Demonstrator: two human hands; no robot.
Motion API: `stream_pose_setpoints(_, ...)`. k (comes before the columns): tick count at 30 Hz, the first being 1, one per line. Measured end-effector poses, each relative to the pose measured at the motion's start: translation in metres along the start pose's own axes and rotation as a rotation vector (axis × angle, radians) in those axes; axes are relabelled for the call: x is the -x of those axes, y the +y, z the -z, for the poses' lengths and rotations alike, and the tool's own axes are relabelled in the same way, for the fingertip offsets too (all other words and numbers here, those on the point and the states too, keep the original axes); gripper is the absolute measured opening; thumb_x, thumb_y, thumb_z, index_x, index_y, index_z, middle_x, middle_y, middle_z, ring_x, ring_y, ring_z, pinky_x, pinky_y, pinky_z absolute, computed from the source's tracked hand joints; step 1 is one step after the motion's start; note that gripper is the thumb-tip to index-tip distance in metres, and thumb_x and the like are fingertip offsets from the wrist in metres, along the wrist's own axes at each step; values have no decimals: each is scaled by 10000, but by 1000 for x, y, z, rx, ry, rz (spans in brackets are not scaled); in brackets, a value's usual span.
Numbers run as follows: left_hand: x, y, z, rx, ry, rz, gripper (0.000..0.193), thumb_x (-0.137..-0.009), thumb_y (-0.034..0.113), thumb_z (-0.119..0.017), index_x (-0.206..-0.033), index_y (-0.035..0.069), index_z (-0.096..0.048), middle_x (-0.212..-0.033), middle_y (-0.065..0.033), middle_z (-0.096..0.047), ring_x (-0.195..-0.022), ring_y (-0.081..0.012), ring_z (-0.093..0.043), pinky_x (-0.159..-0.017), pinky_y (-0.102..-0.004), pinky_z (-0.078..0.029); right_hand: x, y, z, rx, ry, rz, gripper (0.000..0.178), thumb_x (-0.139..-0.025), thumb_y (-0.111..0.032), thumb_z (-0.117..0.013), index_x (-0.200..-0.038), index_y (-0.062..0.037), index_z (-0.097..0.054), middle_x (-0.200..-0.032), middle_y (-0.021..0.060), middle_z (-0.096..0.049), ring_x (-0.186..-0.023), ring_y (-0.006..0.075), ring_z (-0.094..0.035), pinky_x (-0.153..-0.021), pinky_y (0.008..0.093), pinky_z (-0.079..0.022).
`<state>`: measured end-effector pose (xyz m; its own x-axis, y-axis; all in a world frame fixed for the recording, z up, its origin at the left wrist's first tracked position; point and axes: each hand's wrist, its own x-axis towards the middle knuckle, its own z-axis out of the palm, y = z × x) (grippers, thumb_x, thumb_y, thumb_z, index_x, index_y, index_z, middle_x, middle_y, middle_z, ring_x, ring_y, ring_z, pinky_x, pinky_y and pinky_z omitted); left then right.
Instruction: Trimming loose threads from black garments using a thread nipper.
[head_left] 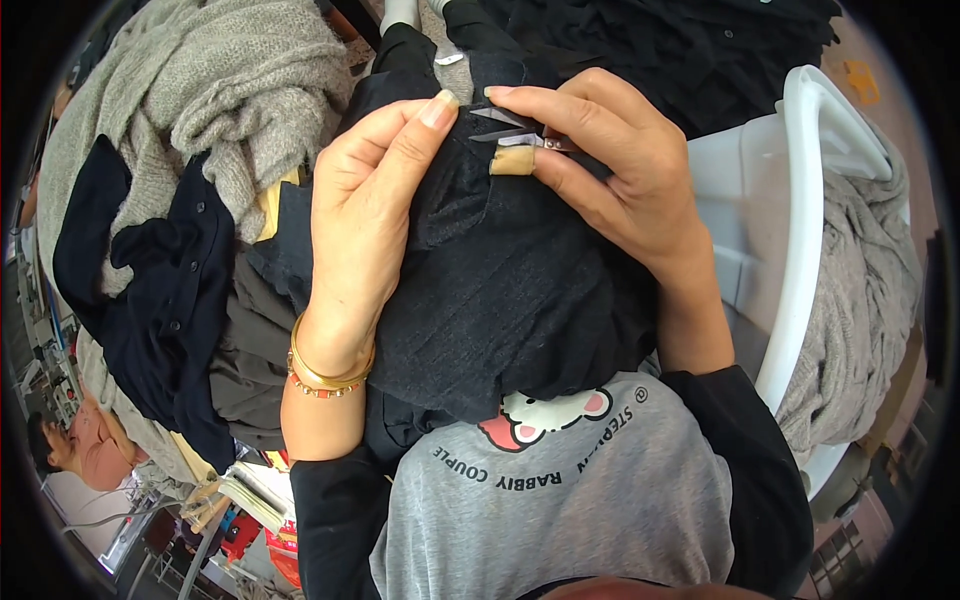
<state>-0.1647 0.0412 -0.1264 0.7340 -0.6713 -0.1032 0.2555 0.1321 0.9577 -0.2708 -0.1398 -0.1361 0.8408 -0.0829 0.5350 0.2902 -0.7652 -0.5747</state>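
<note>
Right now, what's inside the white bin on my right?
A crumpled grey knit cloth lies inside the white bin, piled up against the rim. The bin's bottom, and anything beneath the cloth, is covered and cannot be seen.

We observe smooth metal snips [520,139] over matt dark cloth [500,300]. We note a smooth plastic tub [803,220] and rough, fuzzy grey knitwear [260,85].

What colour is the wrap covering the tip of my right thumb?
Pale yellowish tan; the wrap shows in the head view.
</note>
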Motion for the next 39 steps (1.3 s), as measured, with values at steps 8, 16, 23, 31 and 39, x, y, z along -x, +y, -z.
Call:
stream_pose_setpoints(8,0,-2,0,-178,19,-99,224,-983,169,-617,-1053,-27,-701,-827,69,-626,-738,17,-489,-641,-145,-376,0,2,0,0,-6,26,374,-774,4,-729,-1142,-55,-717,-817,30,-582,-690,106,-546,-595,228,-442)
stream_pose_setpoints(16,1,-2,1,-274,-12,-91,230,-974,188,-630,-1030,-18,-714,-772,79,-606,-686,22,-455,-592,-147,-338,2,1,-1,-25,4,11,348,-781,8,-727,-1124,-52,-727,-803,25,-584,-670,100,-532,-577,220,-413)
stream_pose_setpoints(23,0,-3,0,110,-68,52,247,-974,184,-621,-1088,-19,-704,-989,-32,-715,-882,-50,-633,-790,-182,-481,0,-2,-6,-416,83,-155,327,-855,-73,-726,-1176,-20,-689,-824,-28,-595,-694,37,-489,-575,189,-365)
stream_pose_setpoints(31,0,-7,9,205,-160,180,277,-969,195,-623,-1141,-15,-683,-1050,-55,-714,-972,-96,-655,-896,-210,-480,12,10,-2,-482,45,-395,129,-884,-113,-736,-951,-13,-689,-737,-73,-568,-620,-9,-427,-563,152,-327)
stream_pose_setpoints(39,7,-6,17,43,-238,154,268,-961,144,-615,-1159,-28,-669,-1067,-68,-707,-1013,-106,-643,-931,-224,-469,14,13,11,-385,151,-344,119,-889,-132,-735,-927,-25,-702,-707,-72,-578,-607,-8,-425,-548,154,-300)
